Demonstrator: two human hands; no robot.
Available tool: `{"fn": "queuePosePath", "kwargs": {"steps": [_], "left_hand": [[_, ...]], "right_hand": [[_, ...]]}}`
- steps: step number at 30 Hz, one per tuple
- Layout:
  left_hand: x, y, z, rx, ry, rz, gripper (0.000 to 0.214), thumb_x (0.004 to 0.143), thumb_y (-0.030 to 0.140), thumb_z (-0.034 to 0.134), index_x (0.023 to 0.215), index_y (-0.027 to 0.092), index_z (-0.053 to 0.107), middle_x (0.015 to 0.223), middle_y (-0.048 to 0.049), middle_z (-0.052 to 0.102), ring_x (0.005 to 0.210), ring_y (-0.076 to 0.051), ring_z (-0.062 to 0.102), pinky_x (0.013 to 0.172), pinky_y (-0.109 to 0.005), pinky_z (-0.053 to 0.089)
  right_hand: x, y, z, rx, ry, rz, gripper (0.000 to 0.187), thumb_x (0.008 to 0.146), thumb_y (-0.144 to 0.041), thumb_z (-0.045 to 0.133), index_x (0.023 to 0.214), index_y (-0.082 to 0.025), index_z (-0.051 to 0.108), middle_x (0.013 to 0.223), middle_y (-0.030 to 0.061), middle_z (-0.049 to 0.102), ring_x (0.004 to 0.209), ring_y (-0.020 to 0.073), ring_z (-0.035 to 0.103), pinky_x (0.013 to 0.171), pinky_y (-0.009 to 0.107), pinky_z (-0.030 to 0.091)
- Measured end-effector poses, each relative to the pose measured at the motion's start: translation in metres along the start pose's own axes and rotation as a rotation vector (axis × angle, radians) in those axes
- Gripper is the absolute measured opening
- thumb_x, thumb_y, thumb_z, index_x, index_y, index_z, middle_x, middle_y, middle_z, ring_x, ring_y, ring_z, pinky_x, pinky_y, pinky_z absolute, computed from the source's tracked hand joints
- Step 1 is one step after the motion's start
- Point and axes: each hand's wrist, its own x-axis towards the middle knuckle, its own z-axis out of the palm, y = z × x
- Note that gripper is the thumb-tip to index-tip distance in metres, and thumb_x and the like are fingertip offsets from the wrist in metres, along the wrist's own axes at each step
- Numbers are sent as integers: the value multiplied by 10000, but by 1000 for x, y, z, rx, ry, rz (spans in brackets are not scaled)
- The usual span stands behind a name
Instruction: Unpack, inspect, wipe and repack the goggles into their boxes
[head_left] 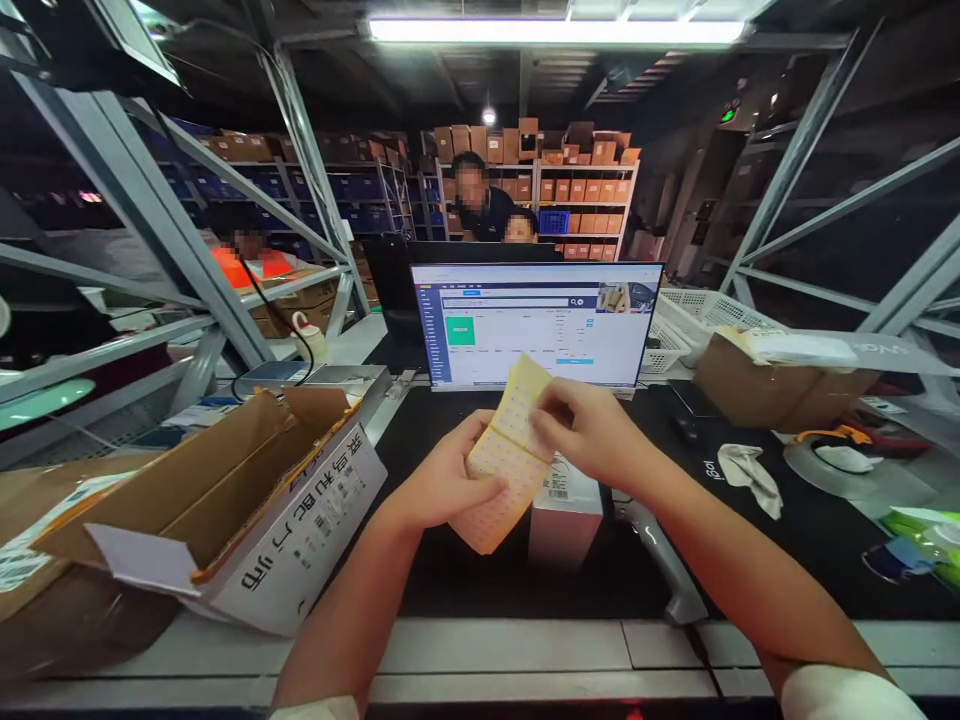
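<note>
My left hand grips the lower part of a yellow sheet of small round stickers, held above the black desk mat. My right hand pinches the sheet's upper part, where it is bent back toward the monitor. Just under the sheet stands a small white box with a barcode label. A grey barcode scanner lies beneath my right forearm.
An open cardboard box with printed characters sits at the left. A brown carton, white baskets, tape rolls and a crumpled cloth are at the right. Other people work behind the monitor among shelves of cartons.
</note>
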Motion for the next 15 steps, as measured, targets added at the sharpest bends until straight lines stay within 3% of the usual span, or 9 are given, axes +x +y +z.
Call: {"fn": "queuePosePath", "kwargs": {"steps": [5,10,15], "left_hand": [[2,-3,-13,13,-137,95,838,816,292,767,1556,256,376,1486,-123,557,1332,-343,560,1062,-441,505],[2,-4,-26,107,-256,108,785,858,287,683,1573,267,358,1469,-94,582,1282,-324,604,1079,-450,496],[1,-1,-30,230,-292,112,815,821,229,661,1577,264,359,1475,-70,580,1291,-308,597,1080,-409,489]], "right_hand": [[6,-10,3,-9,-59,24,181,922,-247,528,750,-190,527,680,-29,576,603,104,462,576,258,315],[12,-14,-3,-28,-207,52,251,943,-304,524,718,-190,519,651,-40,541,594,102,442,549,259,288],[12,-15,-8,-85,-299,58,294,984,-337,469,736,-188,520,686,-19,567,612,113,459,567,268,297]]}}
